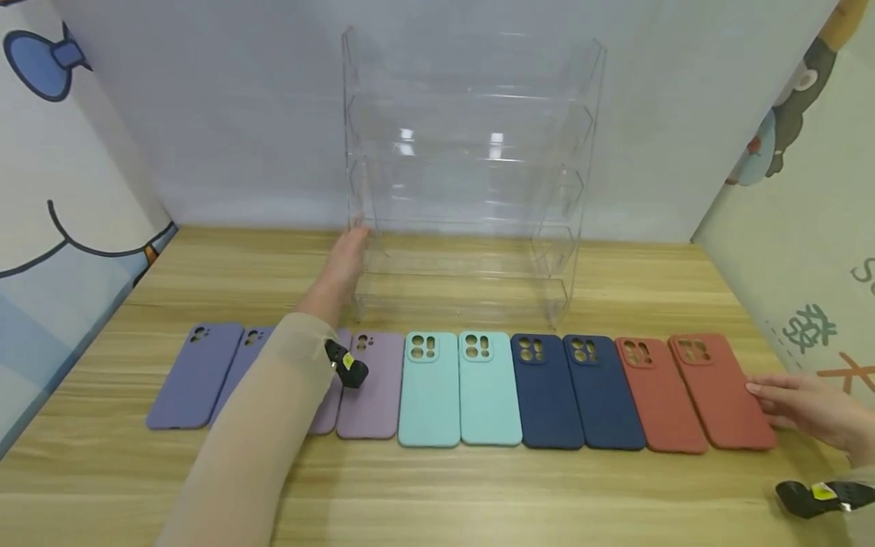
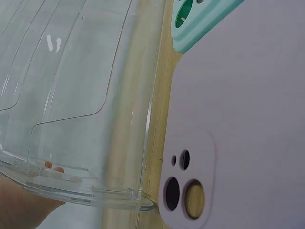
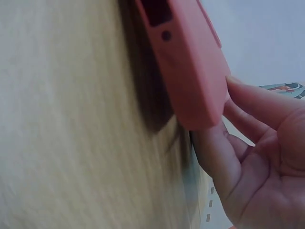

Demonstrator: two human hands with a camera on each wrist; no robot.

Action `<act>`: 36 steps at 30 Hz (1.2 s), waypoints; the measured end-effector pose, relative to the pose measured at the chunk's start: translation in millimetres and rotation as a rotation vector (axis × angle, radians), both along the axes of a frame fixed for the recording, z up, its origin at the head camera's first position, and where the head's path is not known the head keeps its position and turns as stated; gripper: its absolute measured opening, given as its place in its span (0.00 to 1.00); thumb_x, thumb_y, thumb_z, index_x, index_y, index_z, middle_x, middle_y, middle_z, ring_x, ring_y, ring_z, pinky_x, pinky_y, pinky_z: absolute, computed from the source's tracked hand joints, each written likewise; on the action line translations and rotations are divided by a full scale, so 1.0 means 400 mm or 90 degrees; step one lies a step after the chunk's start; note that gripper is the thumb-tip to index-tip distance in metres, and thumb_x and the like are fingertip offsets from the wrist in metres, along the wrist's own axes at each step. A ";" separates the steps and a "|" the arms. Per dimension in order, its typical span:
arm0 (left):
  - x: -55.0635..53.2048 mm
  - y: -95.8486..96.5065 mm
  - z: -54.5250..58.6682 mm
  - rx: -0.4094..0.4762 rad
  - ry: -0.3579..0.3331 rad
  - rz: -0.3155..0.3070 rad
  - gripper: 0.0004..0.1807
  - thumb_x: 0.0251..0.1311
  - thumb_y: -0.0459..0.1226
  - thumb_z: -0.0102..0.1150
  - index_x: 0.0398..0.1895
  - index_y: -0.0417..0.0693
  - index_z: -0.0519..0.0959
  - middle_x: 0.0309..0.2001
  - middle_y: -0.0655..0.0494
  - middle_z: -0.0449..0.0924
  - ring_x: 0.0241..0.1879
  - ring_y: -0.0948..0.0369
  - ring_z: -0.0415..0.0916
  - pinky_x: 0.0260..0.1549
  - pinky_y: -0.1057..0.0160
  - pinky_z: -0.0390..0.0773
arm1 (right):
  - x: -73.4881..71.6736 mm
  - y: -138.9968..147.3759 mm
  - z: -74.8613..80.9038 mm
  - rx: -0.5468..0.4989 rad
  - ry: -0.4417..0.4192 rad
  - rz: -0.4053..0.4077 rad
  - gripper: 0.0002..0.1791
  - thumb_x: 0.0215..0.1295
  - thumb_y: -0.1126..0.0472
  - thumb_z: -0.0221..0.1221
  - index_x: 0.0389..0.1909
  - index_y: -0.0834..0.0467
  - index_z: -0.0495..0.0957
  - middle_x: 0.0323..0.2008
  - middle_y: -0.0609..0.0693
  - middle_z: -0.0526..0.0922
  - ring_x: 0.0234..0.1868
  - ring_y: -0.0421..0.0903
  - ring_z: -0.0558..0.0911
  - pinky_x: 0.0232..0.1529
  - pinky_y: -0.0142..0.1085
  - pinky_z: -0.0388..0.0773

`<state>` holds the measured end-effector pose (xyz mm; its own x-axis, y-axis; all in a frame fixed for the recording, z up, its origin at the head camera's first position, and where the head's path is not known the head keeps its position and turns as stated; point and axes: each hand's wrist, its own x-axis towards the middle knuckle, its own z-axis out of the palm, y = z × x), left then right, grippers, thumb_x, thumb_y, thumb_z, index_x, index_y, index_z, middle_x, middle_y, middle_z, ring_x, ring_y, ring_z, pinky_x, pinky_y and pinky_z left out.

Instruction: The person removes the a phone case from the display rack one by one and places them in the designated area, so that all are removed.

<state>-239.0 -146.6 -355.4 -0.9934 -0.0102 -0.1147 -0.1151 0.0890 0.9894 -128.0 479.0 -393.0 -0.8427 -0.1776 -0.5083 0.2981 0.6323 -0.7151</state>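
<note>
My left hand (image 1: 347, 254) grips the left side panel of a clear acrylic display rack (image 1: 465, 308), which stands upright with several tiers. Two fingertips (image 2: 58, 170) show through the plastic in the left wrist view; the thumb is hidden. On the right, my right hand (image 1: 810, 406) pinches the edge of the outermost red phone case (image 1: 728, 399), thumb on top and fingers at its underside. That case's near end is tipped up off the table in the right wrist view. Another red phone case (image 1: 663, 403) lies directly left of it.
The row on the wooden table (image 1: 478, 497) continues leftward with navy phone cases (image 1: 547, 403), mint phone cases (image 1: 429, 403), lilac phone cases (image 1: 372, 395) and violet-blue phone cases (image 1: 194, 380). My left forearm passes over part of it. Behind the rack rises a white panel (image 1: 239, 137).
</note>
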 end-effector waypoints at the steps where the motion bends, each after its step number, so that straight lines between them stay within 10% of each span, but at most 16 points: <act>1: 0.001 0.000 0.001 -0.002 0.001 -0.003 0.32 0.70 0.49 0.32 0.74 0.57 0.40 0.73 0.48 0.42 0.70 0.51 0.42 0.66 0.48 0.47 | 0.001 -0.002 0.001 -0.001 0.000 -0.002 0.36 0.75 0.58 0.41 0.60 0.87 0.40 0.53 0.78 0.67 0.40 0.35 0.79 0.44 0.42 0.79; 36: 0.000 0.005 0.009 -0.004 -0.017 0.004 0.34 0.70 0.49 0.33 0.74 0.50 0.40 0.72 0.47 0.45 0.70 0.50 0.44 0.67 0.49 0.47 | 0.016 -0.029 0.023 0.060 0.018 0.001 0.30 0.74 0.60 0.44 0.59 0.85 0.52 0.50 0.72 0.74 0.38 0.34 0.80 0.42 0.40 0.80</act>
<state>-238.9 -144.5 -351.7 -0.9898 -0.0172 -0.1411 -0.1421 0.0940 0.9854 -121.5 467.6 -383.8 -0.8570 -0.1313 -0.4983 0.2771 0.6978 -0.6605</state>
